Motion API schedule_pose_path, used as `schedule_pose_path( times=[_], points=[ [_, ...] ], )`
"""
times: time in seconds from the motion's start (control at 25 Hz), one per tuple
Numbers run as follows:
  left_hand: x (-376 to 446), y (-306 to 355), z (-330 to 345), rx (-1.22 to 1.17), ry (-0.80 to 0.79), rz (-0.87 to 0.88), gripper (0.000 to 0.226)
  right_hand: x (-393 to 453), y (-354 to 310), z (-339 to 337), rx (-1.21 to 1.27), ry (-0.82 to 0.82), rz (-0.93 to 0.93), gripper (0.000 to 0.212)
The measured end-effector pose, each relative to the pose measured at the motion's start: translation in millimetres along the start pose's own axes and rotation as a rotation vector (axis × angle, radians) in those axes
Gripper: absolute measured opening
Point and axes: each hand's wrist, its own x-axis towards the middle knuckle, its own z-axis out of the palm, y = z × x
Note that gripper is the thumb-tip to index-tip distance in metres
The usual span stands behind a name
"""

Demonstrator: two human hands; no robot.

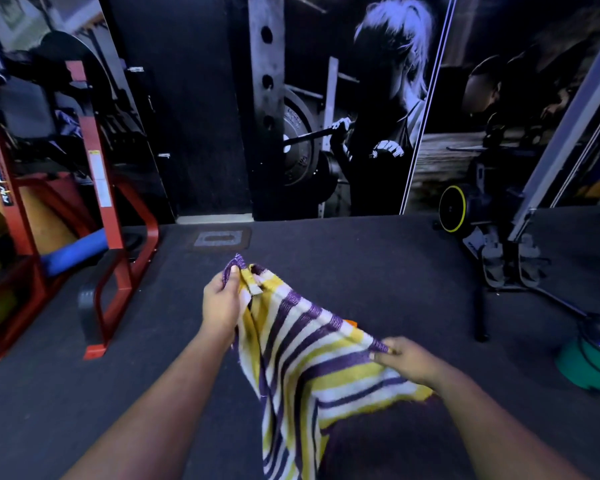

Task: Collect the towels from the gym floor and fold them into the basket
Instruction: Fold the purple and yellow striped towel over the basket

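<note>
A towel (302,355) striped in purple, yellow and white hangs in the air between my two hands, above the dark gym floor. My left hand (222,299) pinches its upper corner, thumb on top of the bunched cloth. My right hand (406,358) pinches another edge lower and to the right. The rest of the towel droops down toward the bottom of the view. A small orange patch (350,322) shows just behind the towel's upper edge; what it is I cannot tell. No basket is in view.
A red steel rack (101,188) stands at the left with a blue foam roller (73,252) under it. An exercise bike with a yellow-rimmed wheel (452,209) and a grey upright stand at the right. A green weight plate (593,362) lies at the right edge. A wall mural is ahead.
</note>
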Motion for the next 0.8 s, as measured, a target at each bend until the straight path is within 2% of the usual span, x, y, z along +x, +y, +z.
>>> schedule_pose_path(
  times=[0.04, 0.12, 0.16, 0.24, 0.28, 0.4, 0.48, 0.52, 0.6, 0.72, 0.8],
  points=[
    [0.1, -4.3, -5.2, 0.038, 0.029, -0.021, 0.033, -1.2, 1.0, 2.6, 0.203, 0.07, 0.025, 0.038],
    [0.5, -14.5, -10.6, 0.088, 0.089, -0.053, 0.038, 5.0, -0.6, 5.1, 0.38, 0.279, 0.038, 0.051],
    [1.4, -21.2, -11.7, 0.111, 0.121, -0.077, 0.039, 7.3, -6.0, 4.8, 0.397, 0.36, 0.04, 0.049],
    [4.0, -31.4, -15.4, 0.177, 0.172, -0.103, 0.041, 7.0, -24.4, 3.3, 0.492, 0.455, 0.048, 0.026],
    [4.9, -34.3, -18.2, 0.235, 0.181, -0.091, 0.041, 5.0, -35.8, 2.5, 0.596, 0.477, 0.038, 0.015],
    [-3.2, -32.2, -22.5, 0.579, 0.127, 0.029, 0.035, -1.2, -61.8, 1.0, 0.962, 0.418, -0.008, 0.034],
    [-12.5, -28.2, -18.5, 0.815, 0.091, 0.213, 0.031, -4.9, -77.6, 4.2, 1.091, 0.355, -0.055, 0.036],
    [-15.4, -27.2, -15.0, 0.842, 0.094, 0.302, 0.029, -6.5, -85.2, 5.7, 1.097, 0.349, -0.064, 0.031],
    [-19.9, -25.3, -5.9, 0.712, 0.114, 0.352, 0.028, -8.0, -99.4, 8.3, 1.094, 0.337, -0.084, 0.029],
    [-29.9, -26.7, 13.9, 0.225, 0.011, 0.182, 0.024, -6.5, -114.2, 10.1, 1.027, 0.176, -0.202, 0.049],
    [-38.4, -27.3, 26.9, 0.03, -0.14, 0.036, 0.016, -1.8, -118.4, 13.5, 0.838, 0.15, -0.29, 0.067]
  ],
)
